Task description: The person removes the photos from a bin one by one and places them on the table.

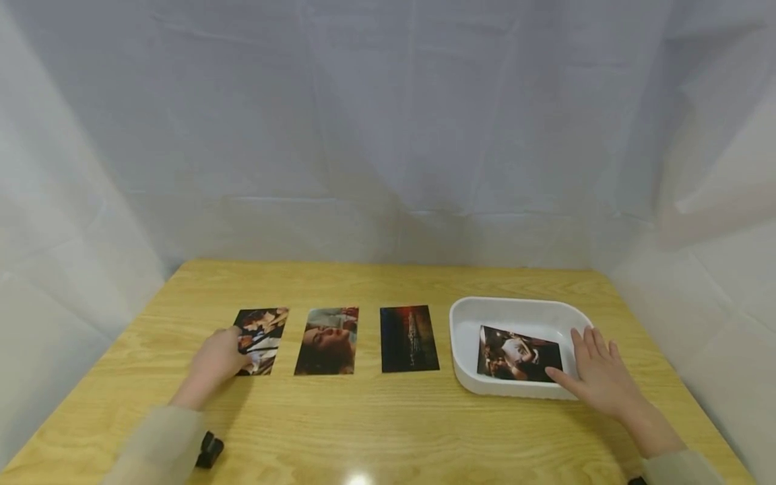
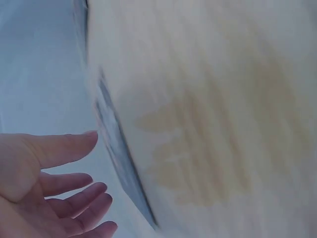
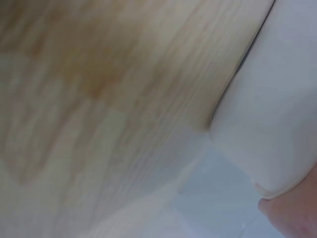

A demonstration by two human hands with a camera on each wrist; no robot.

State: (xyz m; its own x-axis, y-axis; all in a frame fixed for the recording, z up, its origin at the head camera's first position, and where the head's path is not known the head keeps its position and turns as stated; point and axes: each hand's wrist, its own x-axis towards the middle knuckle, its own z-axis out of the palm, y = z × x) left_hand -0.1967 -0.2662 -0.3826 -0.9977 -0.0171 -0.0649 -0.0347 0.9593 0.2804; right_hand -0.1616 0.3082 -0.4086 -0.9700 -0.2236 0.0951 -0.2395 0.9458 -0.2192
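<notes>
my left hand (image 1: 219, 357) lies with relaxed fingers on the leftmost photo (image 1: 262, 339), which lies flat on the counter (image 1: 388, 431). my right hand (image 1: 597, 372) rests flat, fingers straight, on the near right rim of the white tray (image 1: 515, 311), thumb touching the photo inside it (image 1: 518, 354). two more photos (image 1: 328, 340) (image 1: 409, 338) lie between.

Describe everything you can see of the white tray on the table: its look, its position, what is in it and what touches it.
The white tray is a shallow, smooth, plastic-looking dish with rounded corners and a raised rim. It sits flat on the right part of the wooden table, just right of a row of three photos. One dark photo lies inside it, slightly skewed. The right hand rests flat, fingers straight, over the tray's right edge, thumb beside the photo's near corner. The right wrist view shows its pale wall, blurred.
</notes>
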